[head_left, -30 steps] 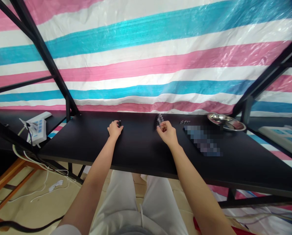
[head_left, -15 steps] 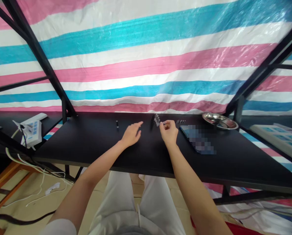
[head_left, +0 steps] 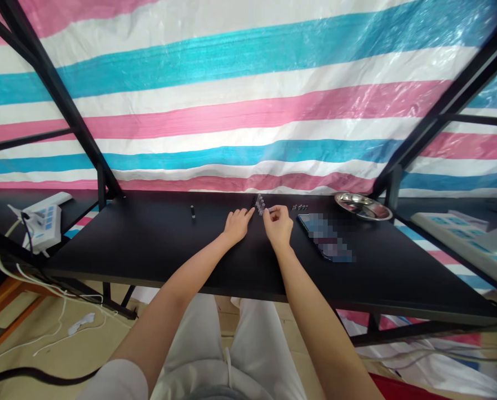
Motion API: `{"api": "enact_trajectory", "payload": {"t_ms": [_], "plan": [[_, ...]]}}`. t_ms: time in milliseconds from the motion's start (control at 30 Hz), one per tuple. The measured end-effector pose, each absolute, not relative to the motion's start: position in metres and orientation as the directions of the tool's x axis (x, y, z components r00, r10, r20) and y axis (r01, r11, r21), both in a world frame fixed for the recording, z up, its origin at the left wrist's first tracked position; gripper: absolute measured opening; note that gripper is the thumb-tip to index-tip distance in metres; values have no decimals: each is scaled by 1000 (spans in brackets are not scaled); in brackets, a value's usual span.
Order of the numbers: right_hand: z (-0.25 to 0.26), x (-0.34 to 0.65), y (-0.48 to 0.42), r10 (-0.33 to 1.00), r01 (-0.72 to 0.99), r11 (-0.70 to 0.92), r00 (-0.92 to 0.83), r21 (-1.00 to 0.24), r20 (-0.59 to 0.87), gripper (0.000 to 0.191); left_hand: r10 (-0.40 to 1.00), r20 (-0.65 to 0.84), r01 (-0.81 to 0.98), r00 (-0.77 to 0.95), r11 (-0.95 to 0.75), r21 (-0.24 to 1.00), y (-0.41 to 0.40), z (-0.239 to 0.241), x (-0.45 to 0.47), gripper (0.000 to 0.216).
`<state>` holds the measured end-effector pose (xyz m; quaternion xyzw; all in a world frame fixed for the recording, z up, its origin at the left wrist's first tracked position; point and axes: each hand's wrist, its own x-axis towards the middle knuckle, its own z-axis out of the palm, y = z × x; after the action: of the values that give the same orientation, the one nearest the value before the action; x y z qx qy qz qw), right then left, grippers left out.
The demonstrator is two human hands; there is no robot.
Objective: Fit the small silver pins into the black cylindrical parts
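Observation:
Near the back of the black table stands a short row of small, clear or silvery pegs (head_left: 260, 204). A narrow dark piece (head_left: 254, 201) is right beside their left side. My left hand (head_left: 235, 225) has its fingers stretched out, the index fingertip at the near end of the dark piece, seemingly touching it. On the other side, my right hand (head_left: 279, 225) is closed in a pinch close to the pegs; what lies between thumb and finger is too small to make out. Several tiny silvery pieces (head_left: 301, 207) lie to the right of that hand.
A phone (head_left: 326, 239) with a blurred screen lies right of my right hand. Behind it is a shiny steel dish (head_left: 363, 206). A short black cylinder (head_left: 193, 211) is at the left of the table (head_left: 148, 239). A white power strip (head_left: 48, 222) is farther left.
My left hand has moved right, up to the dark piece beside the pegs. My right hand stays pinched near the pegs. The whole view has shifted slightly.

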<state>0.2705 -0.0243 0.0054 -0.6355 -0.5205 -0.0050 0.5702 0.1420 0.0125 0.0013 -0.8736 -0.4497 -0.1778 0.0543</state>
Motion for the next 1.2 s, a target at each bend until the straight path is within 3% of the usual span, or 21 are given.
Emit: {"api": "enact_trajectory", "payload": {"t_ms": [133,300,400,467,700,1000,1200], "plan": [[6,271,-24,662,654,213,449,-726,600,18,740,460,773,490,-613,163,15,1,138,22],[5,271,-22,709,502,296,455,-813,539,22,778,581,547,240,-602,581,18,-2,128,11],[3,270,-19,740,410,353,428,-841,519,26,856,515,304,49,-504,809,18,-2,124,13],[2,269,-18,756,364,383,404,-849,514,28,901,433,167,-22,-424,890,17,-2,122,16],[5,267,-17,790,155,463,375,-873,485,30,964,267,-112,-6,-266,958,15,-2,125,24],[14,265,-19,826,-50,450,403,-892,394,33,960,249,-98,125,-238,966,8,0,126,29],[8,269,-13,871,22,308,395,-951,291,35,963,248,-65,104,-242,968,8,0,125,28]]}}
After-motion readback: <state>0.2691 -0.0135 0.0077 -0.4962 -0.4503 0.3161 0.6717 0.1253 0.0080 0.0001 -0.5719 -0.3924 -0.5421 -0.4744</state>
